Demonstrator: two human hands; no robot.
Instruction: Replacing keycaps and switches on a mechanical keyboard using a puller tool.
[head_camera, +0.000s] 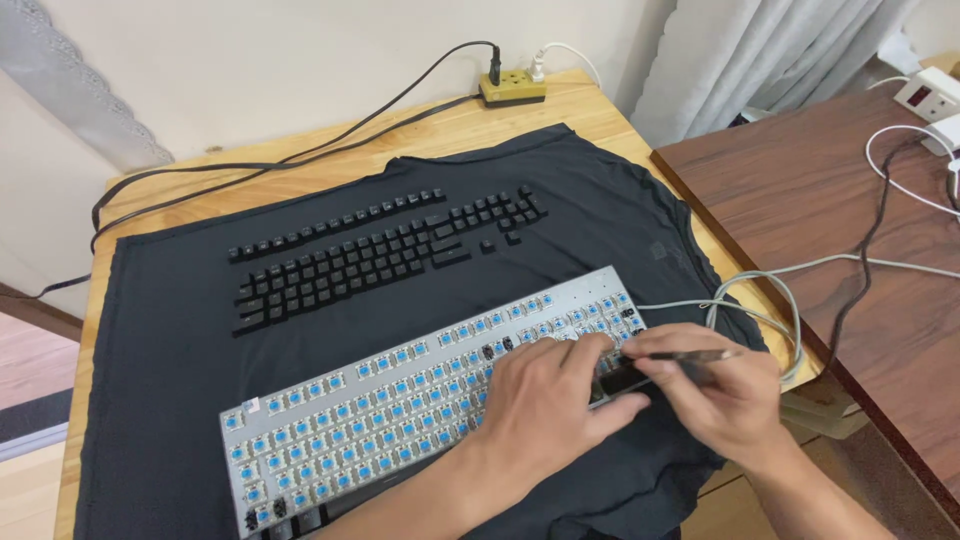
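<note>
From the head camera, a silver mechanical keyboard (400, 400) stripped of its caps, blue switches bare, lies slantwise on a dark cloth (160, 330) spread over a light wooden table (300, 150). The left hand (545, 410) rests palm down on the keyboard's right end, fingers bent over the switches, gripping nothing that shows. The right hand (725, 395), just beside it, pinches a thin metal tool (690, 354) pointing left at that end. Farther off on the cloth, the removed black keycaps (380, 255) lie in rows (laid out keyboard-fashion). White cables (770, 300) coil at the right.
</note>
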